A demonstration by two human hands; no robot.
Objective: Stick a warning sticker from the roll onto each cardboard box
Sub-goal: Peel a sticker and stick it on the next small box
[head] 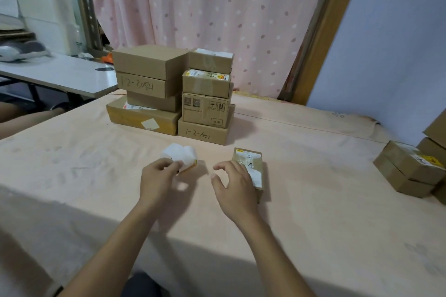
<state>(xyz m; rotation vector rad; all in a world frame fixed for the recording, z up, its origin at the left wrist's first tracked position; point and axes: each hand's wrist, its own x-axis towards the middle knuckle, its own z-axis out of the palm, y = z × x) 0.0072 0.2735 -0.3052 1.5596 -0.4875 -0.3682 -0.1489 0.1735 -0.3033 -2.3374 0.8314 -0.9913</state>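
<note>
The left grip (158, 179) pinches the sticker roll (179, 156).

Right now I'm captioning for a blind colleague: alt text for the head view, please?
The left hand pinches a sticker roll at a pink-covered table, while the right hand, fingers loose, is at a small cardboard box. Behind them, more boxes are stacked.

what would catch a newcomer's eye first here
Probably the two stacks of cardboard boxes at the back of the table, before a pink dotted curtain. Nearer, the left hand holds the white sticker roll, and the right hand hangs open by a small box.
</note>
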